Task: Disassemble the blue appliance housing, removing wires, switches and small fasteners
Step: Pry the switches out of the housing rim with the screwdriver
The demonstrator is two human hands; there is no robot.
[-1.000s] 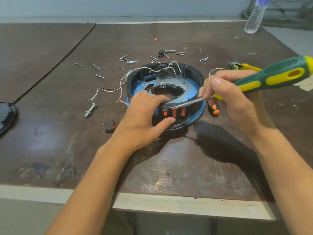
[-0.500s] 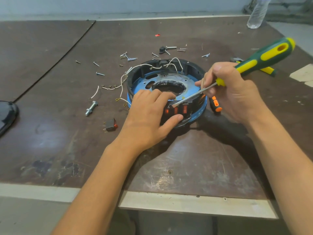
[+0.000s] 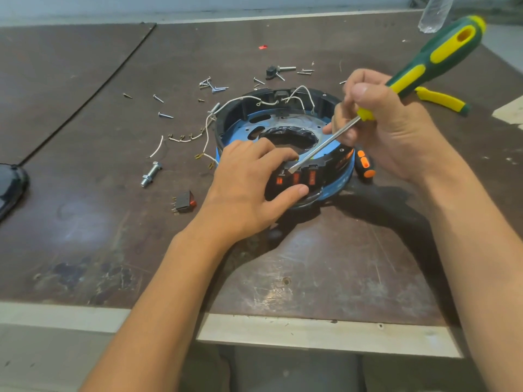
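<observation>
The round blue and black appliance housing (image 3: 300, 120) lies flat on the brown table, with white wires (image 3: 304, 93) looping over its far rim. Orange rocker switches (image 3: 303, 178) sit in its near wall. My left hand (image 3: 249, 176) grips that near wall, fingers over the rim and thumb pressed below the switches. My right hand (image 3: 387, 123) holds a green and yellow flat screwdriver (image 3: 441, 55), whose blade tip rests at the rim just above the switches.
Loose screws (image 3: 212, 84), a bolt (image 3: 151, 174), cut wire pieces (image 3: 184, 138) and a removed red switch (image 3: 184, 202) lie left of the housing. An orange-handled tool (image 3: 365, 165) and yellow-handled pliers (image 3: 441, 101) lie to the right. A plastic bottle (image 3: 434, 12) stands far right. The table edge runs close in front.
The screwdriver handle has swung up and away, so the blade slants more steeply onto the rim above the switches. My left hand keeps its grip on the housing wall.
</observation>
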